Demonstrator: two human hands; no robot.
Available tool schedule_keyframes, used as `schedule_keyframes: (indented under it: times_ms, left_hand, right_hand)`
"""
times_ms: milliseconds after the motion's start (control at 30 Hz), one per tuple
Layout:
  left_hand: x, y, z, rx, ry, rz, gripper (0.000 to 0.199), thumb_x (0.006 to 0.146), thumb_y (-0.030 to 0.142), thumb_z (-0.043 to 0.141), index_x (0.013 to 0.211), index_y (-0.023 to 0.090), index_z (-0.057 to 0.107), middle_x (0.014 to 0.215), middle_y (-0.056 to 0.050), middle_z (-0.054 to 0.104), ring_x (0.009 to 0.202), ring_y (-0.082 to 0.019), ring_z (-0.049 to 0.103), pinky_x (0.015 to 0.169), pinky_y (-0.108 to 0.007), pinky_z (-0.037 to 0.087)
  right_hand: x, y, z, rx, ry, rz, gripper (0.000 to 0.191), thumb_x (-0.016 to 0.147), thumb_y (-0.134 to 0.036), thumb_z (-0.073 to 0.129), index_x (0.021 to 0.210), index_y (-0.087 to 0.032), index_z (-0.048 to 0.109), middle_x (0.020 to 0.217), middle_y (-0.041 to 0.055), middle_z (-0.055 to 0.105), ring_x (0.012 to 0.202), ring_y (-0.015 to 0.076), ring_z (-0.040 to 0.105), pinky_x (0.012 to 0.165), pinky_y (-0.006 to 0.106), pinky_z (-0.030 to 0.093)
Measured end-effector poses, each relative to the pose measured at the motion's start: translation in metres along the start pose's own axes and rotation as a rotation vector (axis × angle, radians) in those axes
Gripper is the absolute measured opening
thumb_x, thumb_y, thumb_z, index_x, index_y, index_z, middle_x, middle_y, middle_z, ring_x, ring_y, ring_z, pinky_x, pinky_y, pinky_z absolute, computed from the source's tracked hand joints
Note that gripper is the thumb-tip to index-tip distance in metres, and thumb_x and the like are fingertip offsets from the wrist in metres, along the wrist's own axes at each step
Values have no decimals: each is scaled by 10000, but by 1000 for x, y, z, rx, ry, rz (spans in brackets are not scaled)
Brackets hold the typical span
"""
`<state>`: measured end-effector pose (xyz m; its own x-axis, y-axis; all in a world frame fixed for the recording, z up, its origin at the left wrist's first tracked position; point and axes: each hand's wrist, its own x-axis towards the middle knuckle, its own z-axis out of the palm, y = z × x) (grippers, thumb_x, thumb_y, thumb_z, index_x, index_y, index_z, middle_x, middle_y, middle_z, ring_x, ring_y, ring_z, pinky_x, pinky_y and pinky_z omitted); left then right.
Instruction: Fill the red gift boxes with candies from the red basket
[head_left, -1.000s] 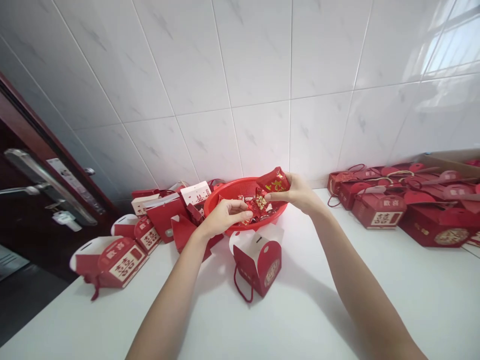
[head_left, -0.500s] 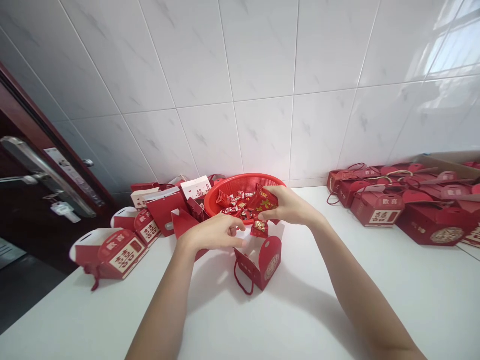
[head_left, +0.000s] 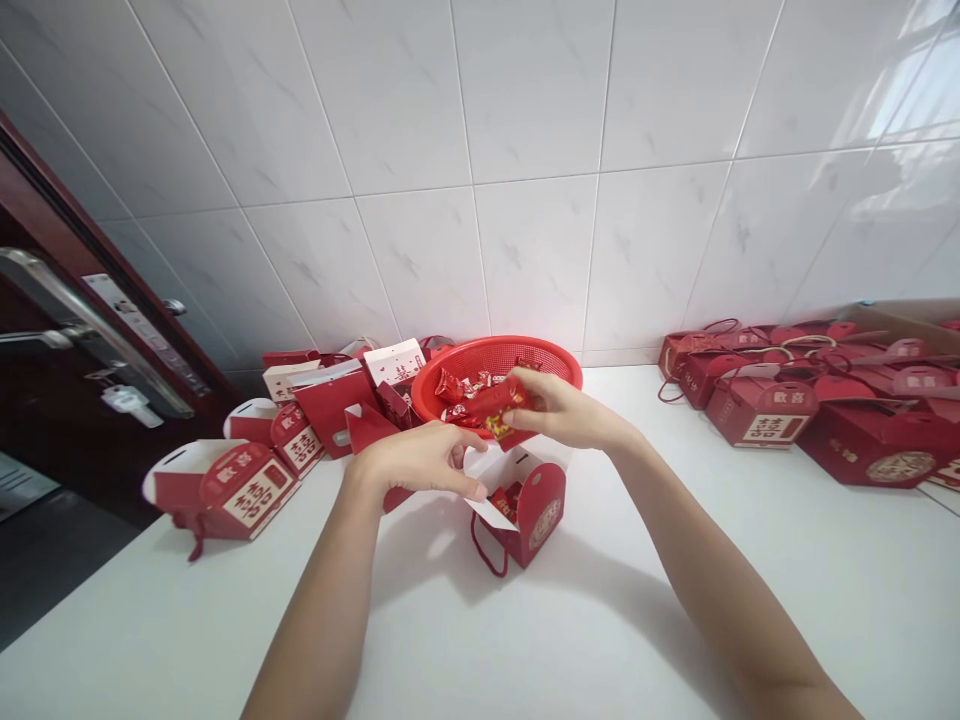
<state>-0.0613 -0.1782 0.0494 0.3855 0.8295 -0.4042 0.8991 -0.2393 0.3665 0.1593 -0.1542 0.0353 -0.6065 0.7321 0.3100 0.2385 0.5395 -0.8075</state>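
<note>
In front of me stands an open red gift box [head_left: 543,515] with a dark red cord handle. Some red-wrapped sweets [head_left: 508,500] lie inside it. My left hand [head_left: 421,462] is closed at the box's left edge, its thumb and fingers pinching the white-lined flap. My right hand [head_left: 559,408] grips a shiny red packet [head_left: 506,425] with gold print, just above the box's far side. Behind it, a red plastic basket [head_left: 551,352] holds more red-wrapped sweets, partly covered by my right hand and the packet.
Open red boxes [head_left: 251,505] stand at the left, with folded cartons [head_left: 330,400] beside the basket. Many closed red boxes [head_left: 769,410] crowd the right side. A tiled wall [head_left: 532,250] backs the white table [head_left: 622,640]; a door with keys [head_left: 129,403] is at left.
Wrapped sweets now lie inside the box, and its near-left flap is bent outward under my left thumb. My right hand has tilted the packet down and left, toward the box.
</note>
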Motion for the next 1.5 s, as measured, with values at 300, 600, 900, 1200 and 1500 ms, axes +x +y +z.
schedule_keyframes:
  times_ms: [300, 600, 900, 1200, 1500]
  left_hand:
    - [3, -3, 0, -23, -42, 97, 372, 629, 437, 735, 901, 212, 619, 843, -6, 662, 807, -226, 639, 621, -264, 417]
    - [2, -3, -2, 18, -66, 153, 530, 651, 443, 721, 1133, 230, 664, 873, -6, 662, 854, -229, 649, 653, -253, 427]
    - [3, -3, -1, 38, -38, 119, 568, 636, 482, 722, 1138, 218, 687, 952, -40, 704, 888, -248, 652, 688, -268, 441]
    - [2, -1, -1, 62, -48, 125, 525, 652, 480, 702, 1095, 199, 682, 912, -32, 685, 857, -236, 636, 662, -261, 439]
    - [-10, 14, 4, 58, -49, 88, 791, 664, 564, 724, 1339, 175, 586, 1083, -78, 695, 961, -264, 655, 710, -264, 484]
  right_hand:
    - [-1, 1, -3, -183, -276, 101, 342, 752, -195, 704, 1076, -206, 593, 693, -61, 480, 612, 118, 438, 553, 248, 333]
    - [1, 1, 10, -316, -452, 193, 279, 805, -232, 688, 1080, -195, 653, 911, 23, 660, 722, 148, 584, 578, 247, 408]
    - [-6, -6, 6, -382, -562, 140, 328, 780, -226, 715, 1105, -181, 700, 1016, 64, 698, 879, 187, 629, 657, 246, 449]
    - [-7, -7, 9, -393, -672, 160, 467, 795, -302, 726, 1248, -216, 657, 852, 15, 677, 724, 147, 588, 586, 233, 404]
    - [-34, -27, -20, -463, -459, 154, 624, 727, -347, 782, 1312, -241, 596, 1184, 82, 665, 1082, 265, 588, 750, 296, 461]
